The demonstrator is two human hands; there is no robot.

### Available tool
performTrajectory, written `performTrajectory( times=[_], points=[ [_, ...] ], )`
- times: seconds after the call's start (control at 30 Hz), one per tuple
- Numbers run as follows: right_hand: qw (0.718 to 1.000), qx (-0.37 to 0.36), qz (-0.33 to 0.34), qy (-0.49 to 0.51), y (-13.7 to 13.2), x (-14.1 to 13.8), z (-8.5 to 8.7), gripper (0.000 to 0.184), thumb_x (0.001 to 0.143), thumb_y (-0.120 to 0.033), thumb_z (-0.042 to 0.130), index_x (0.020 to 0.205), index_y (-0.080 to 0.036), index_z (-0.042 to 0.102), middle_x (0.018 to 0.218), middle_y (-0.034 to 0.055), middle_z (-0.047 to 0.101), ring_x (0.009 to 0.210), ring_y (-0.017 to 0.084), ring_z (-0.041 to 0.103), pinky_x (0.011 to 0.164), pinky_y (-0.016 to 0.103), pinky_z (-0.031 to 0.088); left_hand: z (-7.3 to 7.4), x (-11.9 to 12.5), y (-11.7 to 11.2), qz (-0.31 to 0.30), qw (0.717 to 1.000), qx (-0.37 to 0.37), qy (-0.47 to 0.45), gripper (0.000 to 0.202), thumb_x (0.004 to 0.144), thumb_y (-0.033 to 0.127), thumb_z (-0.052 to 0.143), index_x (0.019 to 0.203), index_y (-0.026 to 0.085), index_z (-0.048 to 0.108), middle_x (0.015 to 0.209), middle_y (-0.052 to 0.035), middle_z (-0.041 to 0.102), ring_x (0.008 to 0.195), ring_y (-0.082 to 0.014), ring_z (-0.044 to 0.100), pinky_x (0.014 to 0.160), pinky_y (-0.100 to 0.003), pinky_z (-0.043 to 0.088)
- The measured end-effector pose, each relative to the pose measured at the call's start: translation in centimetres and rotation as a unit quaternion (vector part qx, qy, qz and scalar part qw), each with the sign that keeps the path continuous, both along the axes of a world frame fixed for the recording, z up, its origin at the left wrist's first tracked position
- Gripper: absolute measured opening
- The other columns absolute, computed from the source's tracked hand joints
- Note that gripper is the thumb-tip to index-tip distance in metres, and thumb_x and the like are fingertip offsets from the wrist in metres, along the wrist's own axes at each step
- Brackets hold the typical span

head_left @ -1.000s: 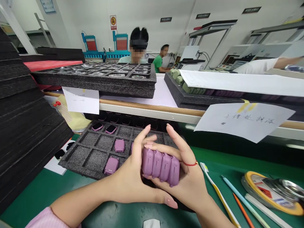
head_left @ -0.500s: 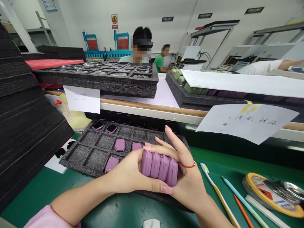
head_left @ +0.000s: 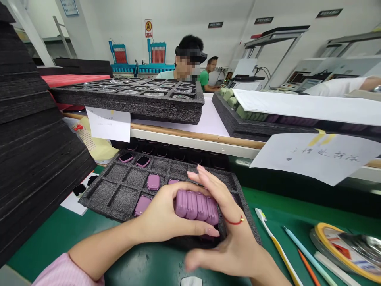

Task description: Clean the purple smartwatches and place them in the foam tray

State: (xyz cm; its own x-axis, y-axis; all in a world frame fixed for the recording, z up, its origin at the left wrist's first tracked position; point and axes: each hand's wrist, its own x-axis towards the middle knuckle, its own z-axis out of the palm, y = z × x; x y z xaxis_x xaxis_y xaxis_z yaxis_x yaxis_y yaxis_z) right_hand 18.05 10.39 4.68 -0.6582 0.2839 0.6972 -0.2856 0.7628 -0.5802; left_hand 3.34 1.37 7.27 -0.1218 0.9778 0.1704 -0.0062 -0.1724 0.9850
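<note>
My left hand [head_left: 165, 214] is wrapped round a row of several purple smartwatch cases [head_left: 196, 206], pressed side by side, its thumb along the near side. At the right end of the row is my right hand [head_left: 236, 238], fingers stretched out and thumb spread away, slightly blurred; whether its palm touches the last case I cannot tell. Beneath both hands lies a black foam tray [head_left: 123, 200] with square pockets. It holds loose purple cases, one [head_left: 153, 182] behind my left hand and another [head_left: 143, 205] beside my left wrist. Two pieces with black screens [head_left: 143, 161] sit in its back row.
Right of the tray lie a toothbrush [head_left: 276, 242], a light-blue stick [head_left: 306, 254], an orange stick [head_left: 308, 266] and a yellow-rimmed tape roll [head_left: 323, 230]. Stacked black foam [head_left: 35, 159] rises at left. A shelf [head_left: 193, 139] with trays runs ahead; people sit beyond it.
My right hand has loosened from the row of cases, its thumb swinging down and away. My left hand still holds the row, now turned slightly. The view has shifted a little.
</note>
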Motion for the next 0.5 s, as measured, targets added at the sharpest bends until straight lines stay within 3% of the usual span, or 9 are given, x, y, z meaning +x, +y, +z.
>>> performTrajectory(
  times=[0.07,0.17,0.23,0.33,0.5],
  points=[
    [0.994,-0.108,0.022,0.005,0.07,0.21,0.07,0.103,0.071,-0.068,0.079,0.158,-0.034,0.034,0.153,0.0112,0.052,0.140,0.037,0.050,0.117,0.056,0.042,0.16,-0.10,-0.43,0.018,0.998,0.032,0.041,0.047,0.063,0.023,0.093,0.106,0.019,0.074,0.109,-0.0070,0.078,0.104,-0.0265,0.072,0.099,-0.039,0.054],
    [0.977,-0.214,0.024,-0.012,0.17,0.37,0.23,0.079,0.076,-0.057,0.082,0.145,-0.031,0.055,0.137,0.0108,0.066,0.126,0.032,0.064,0.109,0.048,0.052,0.28,-0.34,-0.80,0.006,0.993,0.084,0.079,0.043,0.070,0.023,0.090,0.110,0.022,0.074,0.115,-0.0064,0.078,0.108,-0.0261,0.072,0.100,-0.037,0.053],
    [0.973,-0.230,0.017,-0.019,0.19,0.36,0.35,0.071,0.070,-0.050,0.089,0.134,-0.030,0.065,0.130,0.0096,0.071,0.119,0.031,0.068,0.107,0.046,0.054,0.27,-0.48,-0.84,-0.002,0.989,0.112,0.095,0.041,0.073,0.021,0.088,0.111,0.023,0.073,0.116,-0.0053,0.078,0.107,-0.0245,0.072,0.098,-0.035,0.054],
    [0.971,-0.238,0.004,-0.013,0.19,0.24,0.48,0.072,0.063,-0.044,0.095,0.129,-0.031,0.069,0.127,0.0073,0.073,0.116,0.030,0.070,0.106,0.046,0.055,0.13,-0.60,-0.75,-0.007,0.987,0.120,0.106,0.041,0.073,0.020,0.087,0.111,0.023,0.073,0.114,-0.0053,0.078,0.104,-0.0237,0.073,0.095,-0.033,0.055],
    [0.965,-0.261,-0.005,-0.036,0.28,0.04,0.40,0.071,0.063,-0.051,0.093,0.126,-0.028,0.071,0.127,0.0105,0.073,0.116,0.032,0.070,0.104,0.047,0.056,-0.02,-0.55,-0.61,0.006,0.991,0.083,0.103,0.041,0.073,0.023,0.087,0.112,0.023,0.073,0.113,-0.0060,0.078,0.105,-0.0253,0.072,0.096,-0.035,0.054]
  ],
)
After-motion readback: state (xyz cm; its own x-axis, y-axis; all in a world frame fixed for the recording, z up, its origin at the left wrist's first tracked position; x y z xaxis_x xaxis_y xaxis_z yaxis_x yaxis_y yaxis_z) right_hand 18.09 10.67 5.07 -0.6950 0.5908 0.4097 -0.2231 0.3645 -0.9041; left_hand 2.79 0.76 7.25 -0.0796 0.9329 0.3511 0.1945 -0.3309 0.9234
